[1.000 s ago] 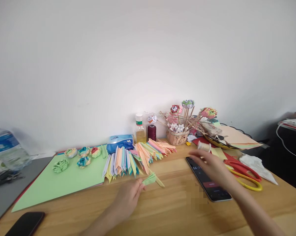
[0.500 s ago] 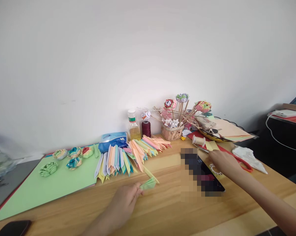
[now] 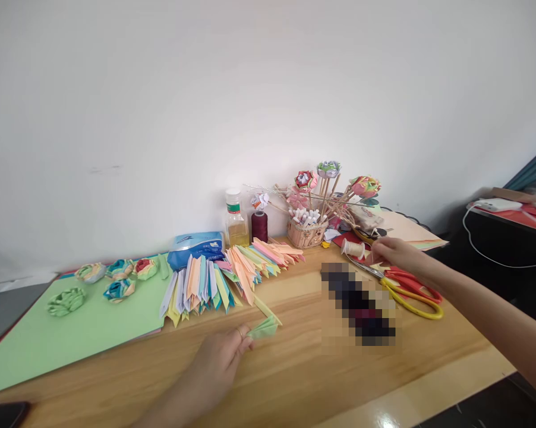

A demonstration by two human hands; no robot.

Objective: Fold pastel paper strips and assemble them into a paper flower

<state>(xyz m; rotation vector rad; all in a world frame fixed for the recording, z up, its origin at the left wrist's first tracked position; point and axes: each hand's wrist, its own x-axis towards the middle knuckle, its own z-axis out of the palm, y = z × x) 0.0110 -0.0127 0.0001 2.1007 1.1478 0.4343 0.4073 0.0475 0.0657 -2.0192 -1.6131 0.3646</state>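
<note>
My left hand (image 3: 226,351) is closed, pinching a small fan of folded green paper (image 3: 264,328) above the wooden table. A yellow folded strip (image 3: 268,310) lies just behind that paper. My right hand (image 3: 386,252) reaches out at the right, fingers pressed together beside a spool of pale thread (image 3: 353,249); what they hold, if anything, is hidden. Yellow-handled scissors (image 3: 413,300) lie below this hand, close to red handles (image 3: 423,286). Several folded paper pieces in many colours (image 3: 201,288) stand in a row behind my left hand.
Paper flowers (image 3: 119,289) rest on a green sheet (image 3: 103,339) at left. Along the wall stand a blue tissue pack (image 3: 195,245), a glue bottle (image 3: 237,226), dark red thread (image 3: 259,227) and a basket (image 3: 306,235) with flower sticks. A blurred-out dark device (image 3: 361,306) lies right of centre.
My right hand has moved up and back from the scissors area toward the thread spool, and the yellow scissor handles now show. My left hand keeps its green paper. The view has shifted slightly right.
</note>
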